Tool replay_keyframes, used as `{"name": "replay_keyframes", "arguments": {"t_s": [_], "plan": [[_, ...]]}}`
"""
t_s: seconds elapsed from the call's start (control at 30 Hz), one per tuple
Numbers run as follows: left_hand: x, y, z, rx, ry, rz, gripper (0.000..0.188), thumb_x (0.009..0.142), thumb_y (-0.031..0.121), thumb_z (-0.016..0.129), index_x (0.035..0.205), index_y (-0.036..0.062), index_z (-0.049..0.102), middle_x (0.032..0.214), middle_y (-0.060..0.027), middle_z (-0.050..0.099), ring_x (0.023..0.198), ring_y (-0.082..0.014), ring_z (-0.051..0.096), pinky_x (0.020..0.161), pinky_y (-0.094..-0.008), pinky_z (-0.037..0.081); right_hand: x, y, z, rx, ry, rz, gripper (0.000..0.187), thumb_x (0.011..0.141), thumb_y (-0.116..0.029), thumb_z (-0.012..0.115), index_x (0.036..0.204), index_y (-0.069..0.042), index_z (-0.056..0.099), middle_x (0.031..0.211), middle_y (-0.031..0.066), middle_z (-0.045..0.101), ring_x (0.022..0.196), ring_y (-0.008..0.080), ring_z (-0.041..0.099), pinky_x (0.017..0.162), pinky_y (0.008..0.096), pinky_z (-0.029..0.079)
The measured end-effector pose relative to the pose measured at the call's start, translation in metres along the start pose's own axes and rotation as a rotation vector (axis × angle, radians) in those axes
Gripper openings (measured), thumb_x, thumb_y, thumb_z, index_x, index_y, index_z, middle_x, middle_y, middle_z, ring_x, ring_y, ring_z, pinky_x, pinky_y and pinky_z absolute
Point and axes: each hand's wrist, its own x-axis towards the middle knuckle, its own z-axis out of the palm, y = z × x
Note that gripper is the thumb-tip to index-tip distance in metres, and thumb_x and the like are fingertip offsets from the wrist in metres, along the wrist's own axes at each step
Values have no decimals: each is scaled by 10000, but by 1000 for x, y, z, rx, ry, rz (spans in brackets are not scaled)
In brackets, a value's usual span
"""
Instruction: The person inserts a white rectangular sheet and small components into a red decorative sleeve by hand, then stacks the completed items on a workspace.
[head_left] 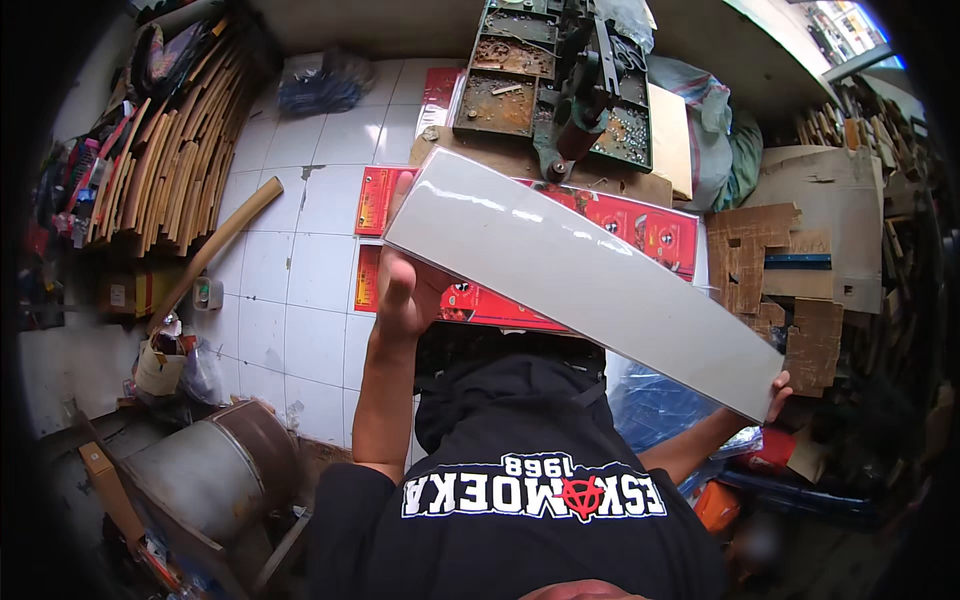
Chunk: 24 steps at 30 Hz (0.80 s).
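Observation:
A long, glossy white panel [590,285] slants across the front of me, its surface catching light like a plastic cover. My left hand [412,298] grips its far left end, with the thumb at the lower edge and most fingers hidden beneath. At the near right end, my right hand [778,396] is closed on the corner; only some fingers show. Under the raised panel lie red printed sheets [640,228], partly covered by it. More red pieces show at the left, one [375,200] above another [367,278].
Beyond the panel stands a dark hand press [583,130], with a compartment tray of small metal parts [505,100] beside it. Cut cardboard [740,255] is at the right. Stacked cardboard strips [165,170], a long tube [225,240] and a rusty drum [215,465] are leftward.

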Motion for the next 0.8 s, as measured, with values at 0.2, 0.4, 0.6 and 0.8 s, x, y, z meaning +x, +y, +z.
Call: {"name": "replay_keyframes", "arguments": {"t_s": [0.2, 0.4, 0.6, 0.8], "plan": [[-4, -30, -17, -72, 401, -96, 602, 987, 75, 528, 1548, 38, 314, 1432, -143, 528, 1299, -244, 542, 1090, -407, 464, -23, -22, -29, -576, 673, 455, 323, 1028, -388, 593, 951, -80, 656, 635, -74, 396, 525, 45, 366, 450, 227, 285], [0, -62, -6, -88, 226, -270, 555, 978, 35, 568, 1508, 41, 405, 1427, -119, 545, 1276, -209, 549, 1126, -370, 404, 17, 19, 15, -841, 456, 476, 308, 1054, -297, 552, 1040, -18, 681, 694, -77, 448, 570, 23, 365, 504, 203, 303], [22, -94, 15, -126, 60, -553, 561, 979, 149, 618, 1494, 80, 408, 1279, -114, 613, 1073, -205, 676, 746, -415, 647, 40, 117, 98, -962, -223, 835, 510, 1071, -439, 479, 1071, 13, 716, 724, -80, 444, 648, 37, 387, 571, 225, 309], [45, -119, 6, -142, 53, -632, 443, 997, 203, 610, 1395, 70, 465, 1156, -83, 661, 968, -189, 713, 664, -400, 663, 30, 144, 138, -920, -329, 942, 534, 1082, -429, 454, 1005, 44, 689, 796, -30, 626, 726, 40, 540, 637, 244, 443]]}}
